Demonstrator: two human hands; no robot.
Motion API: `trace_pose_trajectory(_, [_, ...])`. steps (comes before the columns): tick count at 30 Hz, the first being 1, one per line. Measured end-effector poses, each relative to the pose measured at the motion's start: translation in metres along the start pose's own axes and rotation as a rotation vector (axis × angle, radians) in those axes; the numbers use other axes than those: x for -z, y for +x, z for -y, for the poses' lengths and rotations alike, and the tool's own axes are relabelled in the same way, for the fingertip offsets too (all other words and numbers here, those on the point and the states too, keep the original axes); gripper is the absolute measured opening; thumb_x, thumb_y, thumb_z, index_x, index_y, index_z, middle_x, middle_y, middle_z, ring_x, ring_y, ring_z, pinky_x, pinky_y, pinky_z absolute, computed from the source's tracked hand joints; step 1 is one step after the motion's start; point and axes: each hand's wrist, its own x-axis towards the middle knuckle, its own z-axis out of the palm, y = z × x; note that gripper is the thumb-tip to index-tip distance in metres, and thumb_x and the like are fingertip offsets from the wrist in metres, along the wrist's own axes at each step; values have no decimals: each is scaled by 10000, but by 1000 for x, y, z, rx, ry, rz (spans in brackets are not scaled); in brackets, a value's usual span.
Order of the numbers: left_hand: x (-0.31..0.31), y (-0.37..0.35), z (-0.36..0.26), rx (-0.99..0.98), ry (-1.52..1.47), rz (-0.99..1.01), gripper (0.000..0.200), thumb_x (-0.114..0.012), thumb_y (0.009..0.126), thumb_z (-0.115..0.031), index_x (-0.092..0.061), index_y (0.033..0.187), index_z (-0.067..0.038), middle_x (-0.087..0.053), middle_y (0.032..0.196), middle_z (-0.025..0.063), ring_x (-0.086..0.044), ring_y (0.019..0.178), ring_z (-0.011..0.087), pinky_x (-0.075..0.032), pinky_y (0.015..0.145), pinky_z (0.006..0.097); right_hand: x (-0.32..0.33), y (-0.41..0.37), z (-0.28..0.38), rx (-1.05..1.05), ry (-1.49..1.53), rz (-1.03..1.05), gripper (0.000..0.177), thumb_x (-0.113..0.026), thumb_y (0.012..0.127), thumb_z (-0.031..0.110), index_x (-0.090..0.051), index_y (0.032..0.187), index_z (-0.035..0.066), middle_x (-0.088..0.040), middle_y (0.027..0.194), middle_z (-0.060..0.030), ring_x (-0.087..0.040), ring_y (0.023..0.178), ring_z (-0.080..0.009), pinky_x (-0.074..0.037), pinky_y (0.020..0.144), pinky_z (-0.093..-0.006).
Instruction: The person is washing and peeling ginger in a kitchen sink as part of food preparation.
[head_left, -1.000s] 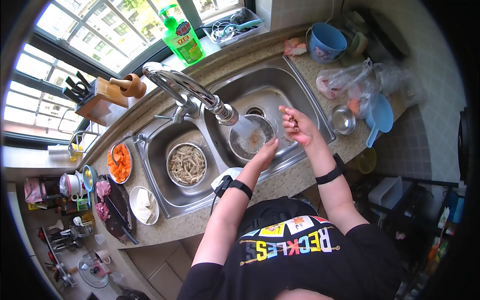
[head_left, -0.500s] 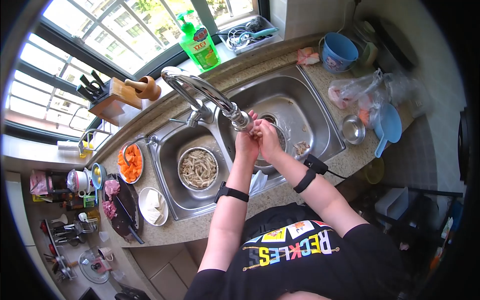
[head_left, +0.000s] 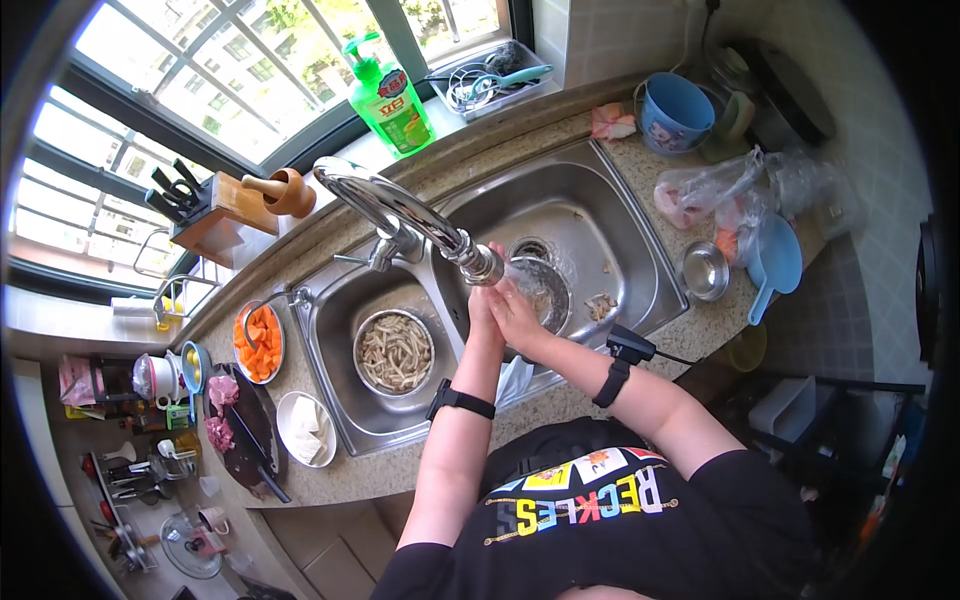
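Note:
My left hand (head_left: pixel 482 312) and my right hand (head_left: pixel 517 316) are pressed together under the chrome faucet (head_left: pixel 484 264), over the right sink basin. Both look flat with fingers stretched out, and I see nothing held between them. The faucet head hides part of the fingers. Just beyond my hands, a metal bowl (head_left: pixel 566 318) with water in it stands in the right basin (head_left: pixel 625 225), near the drain. A small clump of mushroom scraps (head_left: pixel 601 306) lies to its right. In the left basin (head_left: pixel 335 320), a round metal bowl holds pale mushroom strips (head_left: pixel 395 351).
Left of the sink are a bowl of orange chunks (head_left: pixel 262 345), a white bowl of white slabs (head_left: pixel 306 430), and a dark cutting board (head_left: pixel 245 460) with meat and a knife. Rightward stand a small metal bowl (head_left: pixel 706 271), a blue ladle (head_left: pixel 775 255) and a blue bucket (head_left: pixel 678 112).
My hands have come closer together, and the right hand now lies flatter against the left. The metal bowl behind them shows more. The view has shifted slightly.

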Motion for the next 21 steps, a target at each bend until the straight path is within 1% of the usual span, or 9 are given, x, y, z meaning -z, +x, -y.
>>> trace_pose_trajectory(2, [-15,-15,-4,79,21,-134,338,-363,936,-186,-434,1243,-62,-505,1202,72,-501,1067,193,-386,930,332,-1,19,-15,19,13,-47,458,-352,909,178,-313,1330,0,-252,1379,-264,-192,1312,-371,-147,1087,-363])
trace_pose_trajectory(4, [-21,-22,3,88,35,-109,339,-366,935,-185,-427,1243,-56,-502,1203,76,-503,1066,197,-388,930,331,9,42,-22,61,-52,-131,499,-391,847,96,-309,1324,-27,-274,1355,-290,-228,1294,-386,-156,1086,-374])
trace_pose_trajectory(7, [-34,-26,-12,177,-2,-85,378,-389,912,-148,-377,1273,-39,-457,1241,86,-455,1136,195,-369,959,331,7,44,-10,105,-137,-169,501,-400,855,131,-314,1319,-35,-267,1352,-302,-231,1286,-402,-154,1086,-388])
trace_pose_trajectory(9, [1,-1,-5,8,-34,72,365,-398,917,-155,-393,1260,-31,-454,1249,88,-448,1149,204,-352,974,321,-1,18,-1,192,-149,-71,484,-387,868,180,-342,1287,-56,-298,1337,-296,-194,1298,-407,-130,1085,-421])
trace_pose_trajectory(11, [24,10,1,-29,-88,208,407,-308,940,-185,-332,1322,-44,-381,1333,109,-369,1222,221,-267,1041,347,0,4,21,5,-38,38,473,-374,867,180,-356,1261,-80,-311,1328,-295,-175,1308,-397,-118,1086,-424])
trace_pose_trajectory(14, [-26,-20,-8,91,25,-68,407,-339,929,-172,-344,1312,-34,-415,1303,91,-424,1170,215,-333,988,342,-3,36,-17,7,-75,-150,490,-406,860,186,-360,1272,-76,-281,1351,-294,-210,1302,-384,-152,1082,-403])
trace_pose_trajectory(17, [-16,-15,4,144,-21,-61,354,-380,917,-181,-427,1244,-53,-494,1214,75,-486,1090,204,-373,940,329,4,52,-29,46,-185,-135,499,-416,834,129,-345,1285,-74,-280,1350,-294,-233,1291,-387,-166,1083,-391])
trace_pose_trajectory(18, [-27,-21,-9,207,19,-56,418,-359,900,-106,-341,1315,-65,-418,1289,91,-437,1156,210,-364,965,330,4,44,-13,56,-197,-179,488,-401,844,127,-344,1286,-72,-291,1344,-293,-233,1287,-395,-171,1082,-396])
trace_pose_trajectory(21, [32,13,19,-93,-327,99,389,-343,936,-176,-349,1299,-37,-408,1303,102,-431,1159,210,-340,994,337,-8,8,0,137,-233,-41,496,-381,873,187,-328,1295,-68,-291,1343,-296,-243,1280,-404,-190,1069,-407])
